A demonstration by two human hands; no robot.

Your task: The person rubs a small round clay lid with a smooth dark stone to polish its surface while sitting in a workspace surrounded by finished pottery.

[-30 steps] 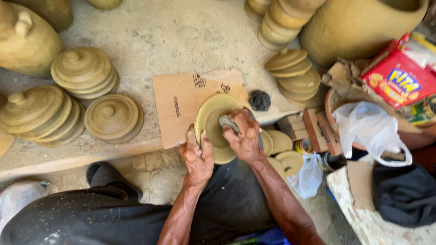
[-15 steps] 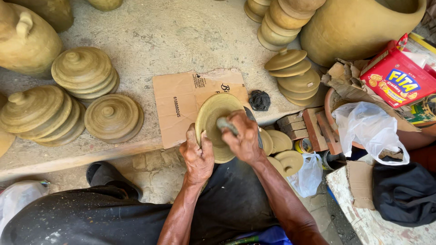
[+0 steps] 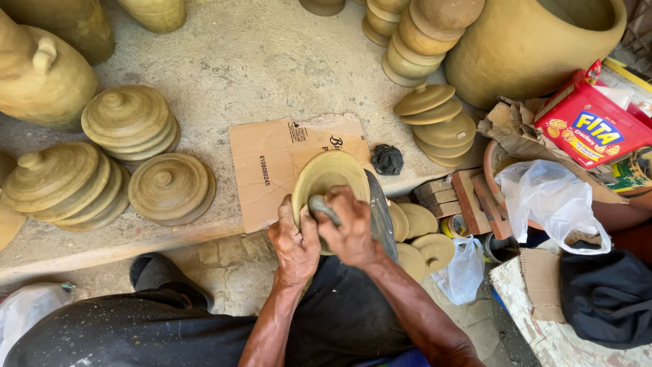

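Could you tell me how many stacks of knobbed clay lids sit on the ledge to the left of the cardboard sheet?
3: the far stack near the big jar, the left stack by the frame edge, and the low stack closest to the cardboard sheet. More may lie beyond the left edge.

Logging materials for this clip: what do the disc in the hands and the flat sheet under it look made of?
The round disc looks like unglazed clay: matte, tan, with faint concentric rings. Whether it is fired cannot be told. The flat sheet looks like brown cardboard, with rough torn edges and dark print. The left hand steadies the disc; the right hand presses a small grey tool on it.
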